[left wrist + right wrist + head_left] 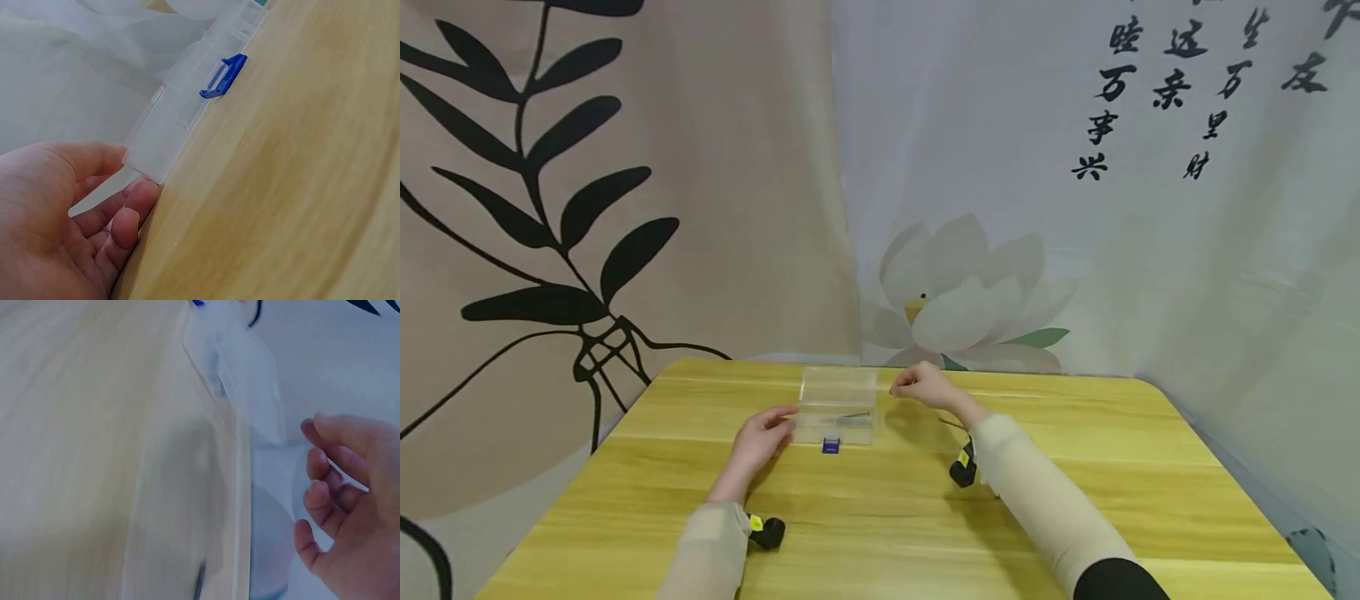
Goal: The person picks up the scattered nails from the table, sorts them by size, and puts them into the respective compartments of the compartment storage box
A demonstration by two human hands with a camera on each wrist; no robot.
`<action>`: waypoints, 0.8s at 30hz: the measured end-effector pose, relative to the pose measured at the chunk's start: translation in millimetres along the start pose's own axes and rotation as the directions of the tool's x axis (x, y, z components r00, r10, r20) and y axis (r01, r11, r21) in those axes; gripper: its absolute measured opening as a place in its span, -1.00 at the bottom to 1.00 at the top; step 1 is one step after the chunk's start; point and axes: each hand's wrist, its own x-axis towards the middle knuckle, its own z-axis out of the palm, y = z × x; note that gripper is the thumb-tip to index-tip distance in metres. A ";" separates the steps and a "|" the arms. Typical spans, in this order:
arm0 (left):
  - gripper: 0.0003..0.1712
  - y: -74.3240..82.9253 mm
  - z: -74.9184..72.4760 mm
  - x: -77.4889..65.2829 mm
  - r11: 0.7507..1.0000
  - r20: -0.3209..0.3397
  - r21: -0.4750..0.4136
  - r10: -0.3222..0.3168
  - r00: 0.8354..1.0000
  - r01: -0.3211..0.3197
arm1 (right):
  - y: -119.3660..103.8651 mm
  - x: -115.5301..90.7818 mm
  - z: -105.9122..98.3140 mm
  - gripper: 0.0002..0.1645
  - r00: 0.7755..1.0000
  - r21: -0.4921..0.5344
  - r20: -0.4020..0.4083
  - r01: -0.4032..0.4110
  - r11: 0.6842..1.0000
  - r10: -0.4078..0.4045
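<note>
A clear plastic box (837, 433) lies on the table with its lid (838, 386) raised toward the back. Its blue latch (831, 446) is at the front, and a thin dark piece (852, 416) shows inside. Against the box's left end, my left hand (760, 442) rests its fingertips; in the left wrist view the fingers (142, 195) touch the corner. My right hand (928, 387) hovers right of the lid, fingers loosely bent with nothing visible between them. Beneath the right wrist lies a thin dark stick-like item (952, 423), also visible in the right wrist view (200, 579).
The yellow wood-grain table (865, 533) ends just behind the box. A patterned curtain (760, 208) hangs beyond its back edge. Black wrist cameras (767, 533) are strapped under both forearms.
</note>
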 end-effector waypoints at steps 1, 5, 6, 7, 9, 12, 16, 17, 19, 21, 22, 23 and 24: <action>-0.63 -0.2 -0.2 0.2 1.000 0.000 -0.001 0.002 1.000 -0.002 | 3.6 -5.1 -5.0 -0.75 1.000 0.009 0.000 -0.006 1.000 0.006; -0.62 -0.2 -0.1 0.3 1.000 0.005 -0.011 0.004 1.000 -0.004 | 18.7 -25.3 -21.0 -0.74 0.999 0.042 0.001 -0.051 0.998 0.051; -0.62 0.2 0.1 0.0 1.000 0.004 -0.012 0.004 1.000 -0.004 | 22.8 -30.2 -24.2 -0.73 0.998 0.053 0.000 -0.062 0.997 0.062; -0.62 1.1 0.5 -0.6 1.000 0.001 -0.014 0.004 1.000 -0.004 | 27.6 -34.7 -26.8 -0.73 0.997 0.060 -0.001 -0.071 0.996 0.071; -0.63 2.7 1.6 -1.1 1.000 0.000 -0.019 0.004 1.000 -0.004 | 36.0 -43.9 -31.1 -0.72 0.997 0.076 -0.007 -0.082 0.994 0.083; -0.63 2.8 0.1 -2.7 1.000 -0.006 -0.030 0.005 1.000 -0.005 | 47.0 -53.5 -32.3 -0.73 0.995 0.085 -0.012 -0.093 0.992 0.095; -0.62 1.7 0.2 -3.8 0.999 0.006 -0.041 0.005 1.000 -0.005 | 60.7 -66.6 -33.3 -0.76 0.993 0.087 -0.026 -0.116 0.990 0.118; -0.63 1.3 0.3 -3.8 0.999 0.009 -0.043 0.003 1.000 -0.002 | 64.2 -69.5 -33.6 -0.76 0.992 0.088 -0.035 -0.122 0.989 0.125; -0.62 0.7 0.3 -3.6 0.999 0.012 -0.039 0.003 1.000 -0.003 | 70.7 -74.6 -34.5 -0.77 0.989 0.094 -0.052 -0.132 0.987 0.137; -0.62 0.5 -0.1 -3.3 0.999 0.013 -0.032 0.008 1.000 -0.007 | 75.8 -79.0 -35.6 -0.77 0.987 0.104 -0.067 -0.142 0.984 0.149; -0.62 0.4 -0.5 -3.2 1.000 0.011 -0.028 0.010 1.000 -0.010 | 78.0 -80.8 -36.1 -0.77 0.986 0.103 -0.072 -0.145 0.984 0.153; -0.62 0.3 -0.8 -3.0 1.000 0.009 -0.027 0.010 1.000 -0.010 | 79.7 -82.4 -36.4 -0.78 0.984 0.102 -0.076 -0.154 0.983 0.162; -0.62 0.1 -1.3 -2.9 1.000 0.007 -0.025 0.011 1.000 -0.011 | 81.0 -83.7 -36.6 -0.78 0.983 0.100 -0.075 -0.158 0.982 0.166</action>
